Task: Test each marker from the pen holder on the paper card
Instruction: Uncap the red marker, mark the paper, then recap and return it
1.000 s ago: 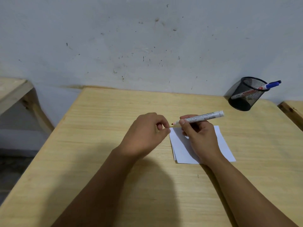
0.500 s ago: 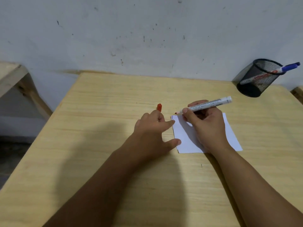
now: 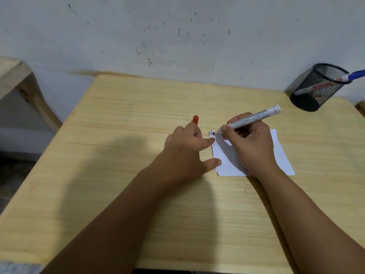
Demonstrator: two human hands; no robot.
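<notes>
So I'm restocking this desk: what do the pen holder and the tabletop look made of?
The pen holder looks like black metal mesh; you can see through its perforated wall. The tabletop looks like pale wood, matte, with long grain lines; solid or veneer I cannot tell.

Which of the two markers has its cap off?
The white marker in the right hand, red tip bare on the paper card. The other marker, in the pen holder, wears a blue cap.

No legible text. The white marker [image 3: 254,117] in the right hand [image 3: 250,147] has dark print lines along its barrel, too small and blurred to read. The marker in the mesh pen holder [image 3: 316,89] shows a red label patch through the mesh, unreadable. The paper card [image 3: 280,155] has a short pen stroke at its far left corner, not a character.
</notes>
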